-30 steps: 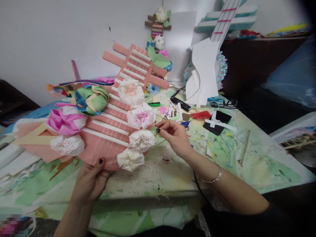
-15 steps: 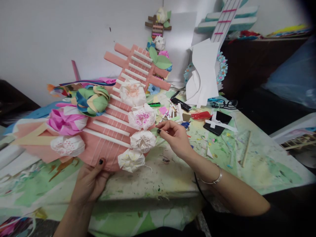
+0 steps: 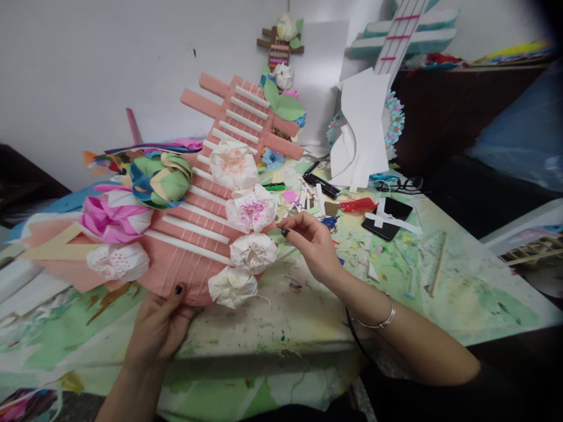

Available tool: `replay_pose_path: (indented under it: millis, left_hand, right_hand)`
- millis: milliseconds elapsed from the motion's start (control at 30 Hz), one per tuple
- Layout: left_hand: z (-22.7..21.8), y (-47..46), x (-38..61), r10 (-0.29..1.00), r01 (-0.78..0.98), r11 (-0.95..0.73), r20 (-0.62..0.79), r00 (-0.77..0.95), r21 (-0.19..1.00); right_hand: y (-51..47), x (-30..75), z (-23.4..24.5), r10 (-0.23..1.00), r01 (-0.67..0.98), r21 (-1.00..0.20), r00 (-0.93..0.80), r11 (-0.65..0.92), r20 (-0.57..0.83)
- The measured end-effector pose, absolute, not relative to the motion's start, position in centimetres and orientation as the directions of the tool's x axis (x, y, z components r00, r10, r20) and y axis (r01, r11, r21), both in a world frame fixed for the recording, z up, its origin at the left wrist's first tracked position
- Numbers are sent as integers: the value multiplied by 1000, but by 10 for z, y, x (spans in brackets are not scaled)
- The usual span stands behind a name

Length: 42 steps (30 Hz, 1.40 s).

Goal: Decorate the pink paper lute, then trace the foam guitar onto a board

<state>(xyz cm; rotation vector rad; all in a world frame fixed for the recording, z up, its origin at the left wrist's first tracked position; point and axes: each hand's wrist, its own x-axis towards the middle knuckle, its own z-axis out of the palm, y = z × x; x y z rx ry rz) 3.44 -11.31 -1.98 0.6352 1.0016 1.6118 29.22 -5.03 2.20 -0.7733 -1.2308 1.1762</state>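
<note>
A pink paper lute model [image 3: 187,275] with white frets and thin strings is tilted up in front of me. My left hand [image 3: 160,325] grips its lower edge, thumb on the front. White paper flowers [image 3: 254,253] run down its right side; a pink-and-white flower [image 3: 115,215] and a green-and-blue flower [image 3: 162,179] sit at its left. Green paper leaves [image 3: 284,102] stick out near the top. Beside the speckled flowers, my right hand [image 3: 313,243] is closed in a pinch at the model's right edge. What lies between those fingertips is too small to make out.
Paper scraps, markers [image 3: 323,185], a red piece [image 3: 357,204] and a black phone-like slab [image 3: 387,220] lie on the stained table. Glasses [image 3: 402,184] and a wooden stick [image 3: 438,264] are at the right. A white-and-blue lute model [image 3: 363,123] stands behind.
The lute model has shifted slightly left and its top has tipped a little. Both hands keep nearly the same places, the right still pinching at the model's edge.
</note>
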Motion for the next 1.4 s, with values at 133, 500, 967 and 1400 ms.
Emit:
replay_pose_path:
  millis: [133, 500, 967, 1400]
  left_hand:
    - [-18, -114, 35, 958, -514, -65, -90, -271, 856]
    - [-17, -115, 35, 967, -532, -47, -95, -237, 845]
    - [-17, -114, 36, 963, -538, -57, -96, -252, 841]
    - [-13, -116, 38, 957, -511, -46, -109, -270, 859]
  right_hand:
    - [-50, 292, 23, 959, -261, -939, -111, 226, 262]
    - [-48, 290, 17, 930, -342, -932, -292, 117, 224]
    - [-49, 288, 17, 937, -312, -937, -253, 156, 240]
    - [-53, 300, 31, 916, -182, -905, -42, 385, 398]
